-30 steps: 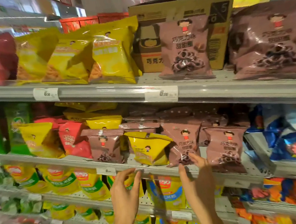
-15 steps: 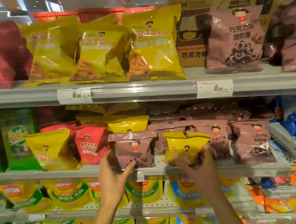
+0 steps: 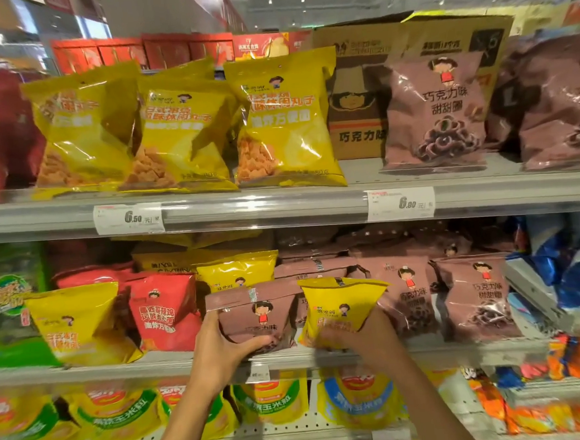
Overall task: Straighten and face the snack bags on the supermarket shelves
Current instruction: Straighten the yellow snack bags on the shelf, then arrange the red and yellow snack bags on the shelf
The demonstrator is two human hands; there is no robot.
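**Two bags held at the front of the middle shelf**

The left hand [image 3: 222, 353] grips a brown bag [image 3: 254, 316] from its left side. The thumb lies across the lower front and the other fingers go behind, so the hand is closed around the bag's lower left corner. I judge this hold keeps the bag upright with its print facing out.

Just beside it, the right hand [image 3: 362, 340] holds a yellow bag [image 3: 339, 307] at its bottom. The fingers [image 3: 331, 337] are blurred, but they wrap the lower edge, and the bag rises above them, tilted a little.

Both bags stand at the front edge of the middle shelf [image 3: 120, 369]. The yellow bag sits in front of the brown row [image 3: 472, 296] to its right, so it probably belongs further left, with the yellow and red bags.
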